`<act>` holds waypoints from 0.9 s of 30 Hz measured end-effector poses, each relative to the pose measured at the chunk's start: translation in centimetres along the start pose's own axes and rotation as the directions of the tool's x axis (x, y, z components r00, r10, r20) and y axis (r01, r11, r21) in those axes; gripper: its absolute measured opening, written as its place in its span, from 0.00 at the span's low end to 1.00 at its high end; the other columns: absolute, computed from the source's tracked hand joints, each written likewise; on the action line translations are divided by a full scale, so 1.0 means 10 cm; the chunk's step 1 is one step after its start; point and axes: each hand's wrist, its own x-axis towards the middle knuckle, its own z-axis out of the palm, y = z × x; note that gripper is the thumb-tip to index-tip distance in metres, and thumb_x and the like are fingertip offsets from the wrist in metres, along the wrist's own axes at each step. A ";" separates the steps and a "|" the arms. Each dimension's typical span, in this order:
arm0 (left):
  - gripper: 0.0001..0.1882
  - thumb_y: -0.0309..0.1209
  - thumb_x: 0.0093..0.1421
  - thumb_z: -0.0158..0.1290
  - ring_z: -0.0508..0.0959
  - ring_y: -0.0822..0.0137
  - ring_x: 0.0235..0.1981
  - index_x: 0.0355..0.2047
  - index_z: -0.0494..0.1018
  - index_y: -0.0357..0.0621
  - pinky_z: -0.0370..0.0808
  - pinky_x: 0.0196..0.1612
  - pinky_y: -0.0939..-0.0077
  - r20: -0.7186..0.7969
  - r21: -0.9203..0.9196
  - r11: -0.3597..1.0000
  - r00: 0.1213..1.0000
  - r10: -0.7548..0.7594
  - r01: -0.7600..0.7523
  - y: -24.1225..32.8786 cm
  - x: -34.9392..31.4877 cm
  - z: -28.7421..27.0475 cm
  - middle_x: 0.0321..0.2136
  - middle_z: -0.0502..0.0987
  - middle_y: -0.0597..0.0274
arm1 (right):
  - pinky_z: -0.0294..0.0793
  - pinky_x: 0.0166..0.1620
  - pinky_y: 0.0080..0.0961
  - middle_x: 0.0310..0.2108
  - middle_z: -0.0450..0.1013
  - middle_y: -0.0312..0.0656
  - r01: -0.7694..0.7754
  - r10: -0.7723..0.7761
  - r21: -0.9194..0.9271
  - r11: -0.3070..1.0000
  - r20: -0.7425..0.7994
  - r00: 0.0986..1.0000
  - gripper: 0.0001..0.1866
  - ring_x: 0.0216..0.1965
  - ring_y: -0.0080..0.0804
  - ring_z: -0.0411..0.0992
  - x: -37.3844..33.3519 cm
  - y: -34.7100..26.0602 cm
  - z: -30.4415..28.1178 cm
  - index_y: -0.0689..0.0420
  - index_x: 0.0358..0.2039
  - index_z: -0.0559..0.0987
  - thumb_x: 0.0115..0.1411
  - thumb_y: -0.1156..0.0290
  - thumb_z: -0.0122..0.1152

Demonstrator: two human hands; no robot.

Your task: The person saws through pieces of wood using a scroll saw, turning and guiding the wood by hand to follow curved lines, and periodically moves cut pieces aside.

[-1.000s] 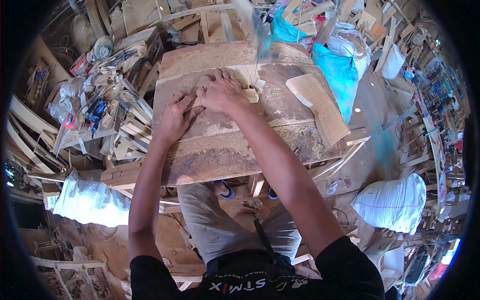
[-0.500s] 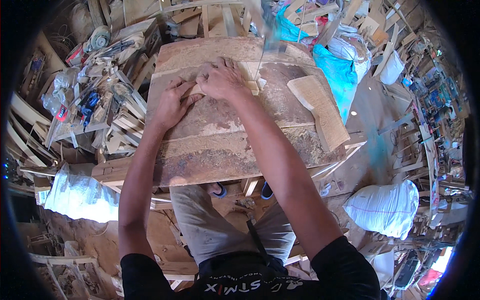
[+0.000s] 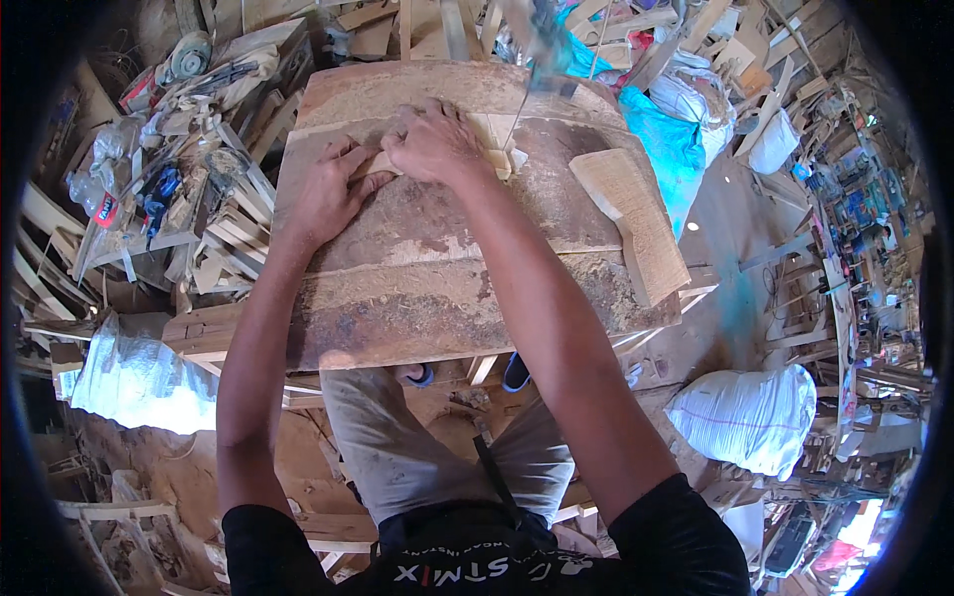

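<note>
A small pale piece of wood (image 3: 374, 165) lies on the worn wooden worktable, partly hidden under my hands. My left hand (image 3: 330, 191) grips its left end, thumb along the near side. Lying over its right part, my right hand (image 3: 434, 144) has fingers bent down and pressed close together. Just right of that hand, a thin upright saw blade (image 3: 519, 117) comes down to the tabletop from a blurred teal machine part (image 3: 549, 50). Small pale offcuts (image 3: 501, 162) lie beside the blade.
A larger angled board (image 3: 636, 223) rests on the right of the sawdust-covered table (image 3: 397, 313). Wood scraps, a plastic bottle (image 3: 102, 204) and an angle grinder (image 3: 187, 58) are heaped at left. Blue bags (image 3: 661, 149) stand behind right; a white sack (image 3: 745, 417) sits on the floor.
The whole view has shifted slightly, so everything sits a little further left and up. Both hands keep about the same place on the wood and table.
</note>
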 end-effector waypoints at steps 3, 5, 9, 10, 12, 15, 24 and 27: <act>0.21 0.37 0.64 0.67 0.78 0.41 0.44 0.50 0.79 0.33 0.76 0.49 0.51 -0.004 0.011 1.000 1.000 -0.002 0.002 0.01 0.01 0.01 0.39 0.78 0.43 | 0.45 0.81 0.50 0.79 0.51 0.59 0.023 -0.023 0.011 1.000 -0.025 0.999 0.39 0.80 0.60 0.47 0.02 0.03 0.03 0.54 0.75 0.65 0.69 0.46 0.46; 0.21 0.37 0.65 0.66 0.77 0.41 0.44 0.49 0.79 0.33 0.75 0.49 0.51 -0.005 0.012 1.000 1.000 -0.002 0.002 0.04 0.03 0.02 0.39 0.78 0.43 | 0.47 0.81 0.47 0.79 0.52 0.57 0.031 -0.033 -0.053 0.998 -0.043 0.999 0.40 0.79 0.56 0.50 0.09 0.09 0.07 0.53 0.76 0.64 0.70 0.44 0.47; 0.21 0.37 0.65 0.66 0.77 0.41 0.44 0.50 0.79 0.33 0.75 0.49 0.51 0.010 0.021 1.000 1.000 -0.008 0.008 0.05 0.01 -0.01 0.39 0.78 0.43 | 0.47 0.81 0.46 0.79 0.53 0.57 0.027 -0.026 -0.045 0.999 0.018 0.999 0.40 0.80 0.55 0.50 0.08 0.05 0.02 0.53 0.76 0.64 0.70 0.45 0.46; 0.21 0.37 0.65 0.66 0.78 0.41 0.44 0.50 0.79 0.33 0.76 0.49 0.51 0.019 0.020 1.000 1.000 -0.004 0.003 0.05 0.01 -0.01 0.39 0.78 0.43 | 0.46 0.81 0.46 0.79 0.53 0.57 0.033 -0.032 -0.038 0.999 0.008 0.999 0.40 0.79 0.55 0.50 0.07 0.05 0.02 0.53 0.76 0.64 0.70 0.45 0.46; 0.22 0.37 0.65 0.66 0.78 0.41 0.45 0.52 0.79 0.33 0.76 0.49 0.51 0.011 0.001 1.000 1.000 -0.020 0.020 0.05 0.00 0.00 0.39 0.78 0.42 | 0.46 0.81 0.47 0.78 0.53 0.58 0.043 -0.043 -0.023 0.999 -0.015 0.999 0.39 0.79 0.56 0.51 0.07 0.07 0.05 0.53 0.76 0.64 0.69 0.46 0.46; 0.22 0.35 0.66 0.66 0.79 0.42 0.44 0.54 0.79 0.33 0.76 0.49 0.54 -0.002 0.021 1.000 1.000 -0.022 0.022 0.08 -0.04 0.01 0.41 0.78 0.43 | 0.46 0.81 0.48 0.78 0.54 0.58 0.055 -0.055 -0.007 0.998 -0.044 0.998 0.39 0.79 0.57 0.51 0.07 0.11 0.10 0.52 0.76 0.64 0.69 0.46 0.47; 0.23 0.35 0.65 0.66 0.79 0.42 0.44 0.56 0.79 0.35 0.76 0.49 0.54 -0.035 0.127 0.991 0.999 -0.040 0.045 0.20 -0.08 0.02 0.43 0.78 0.41 | 0.49 0.80 0.49 0.78 0.53 0.57 0.102 -0.102 -0.008 0.995 -0.023 0.994 0.38 0.78 0.58 0.52 0.04 0.11 0.05 0.49 0.76 0.65 0.68 0.48 0.51; 0.23 0.36 0.64 0.67 0.79 0.40 0.46 0.55 0.80 0.37 0.76 0.50 0.52 -0.043 0.120 0.991 0.998 -0.052 0.057 0.21 -0.07 0.04 0.43 0.79 0.41 | 0.50 0.80 0.49 0.79 0.53 0.57 0.098 -0.098 -0.010 0.995 -0.014 0.995 0.39 0.79 0.58 0.52 0.06 0.12 0.03 0.48 0.76 0.65 0.68 0.47 0.52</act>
